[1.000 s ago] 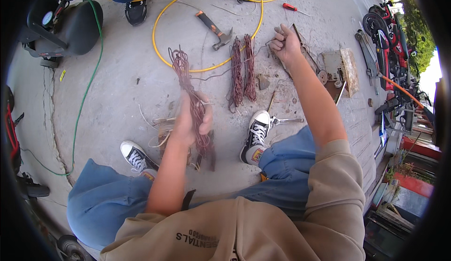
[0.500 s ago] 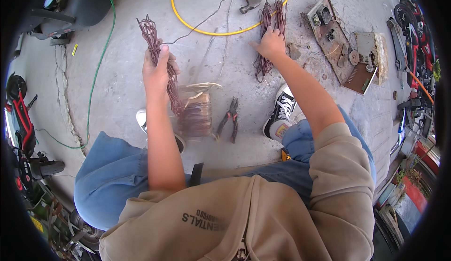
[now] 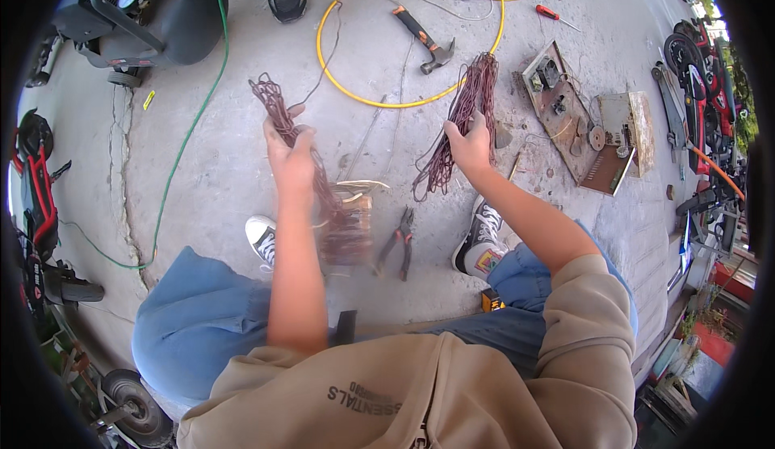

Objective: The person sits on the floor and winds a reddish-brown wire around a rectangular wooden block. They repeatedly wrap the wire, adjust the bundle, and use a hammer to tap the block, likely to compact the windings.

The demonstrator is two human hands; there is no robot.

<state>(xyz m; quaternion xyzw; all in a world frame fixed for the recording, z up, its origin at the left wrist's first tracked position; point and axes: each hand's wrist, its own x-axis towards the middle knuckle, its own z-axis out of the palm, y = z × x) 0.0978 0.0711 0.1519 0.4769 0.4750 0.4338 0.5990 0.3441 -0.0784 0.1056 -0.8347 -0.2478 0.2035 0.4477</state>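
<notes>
My left hand (image 3: 291, 154) is closed around a long bundle of thin reddish-brown wire (image 3: 270, 98). One loose strand runs from it toward the far side. My right hand (image 3: 470, 144) grips a thicker bundle of the same wire (image 3: 482, 86), with loops hanging out below its fingers. Between my feet is a blurred reddish-brown block (image 3: 347, 235) with pale strips (image 3: 361, 186) at its far end; I cannot make out its kind. Beside it lie pliers (image 3: 397, 243) with dark, red-marked handles.
A hammer (image 3: 425, 41) lies by a yellow hose (image 3: 367, 100). Farther right are a screwdriver (image 3: 549, 14) and an opened metal casing (image 3: 565, 118). An air compressor (image 3: 153, 21) and green hose (image 3: 190, 130) stand left. Another person's shoe (image 3: 288, 1) shows at the far edge.
My right hand has closed around the wire lying under it, and the bundle now looks gathered together. The left hand still holds its bundle. The whole view has shifted, showing more of the far floor.
</notes>
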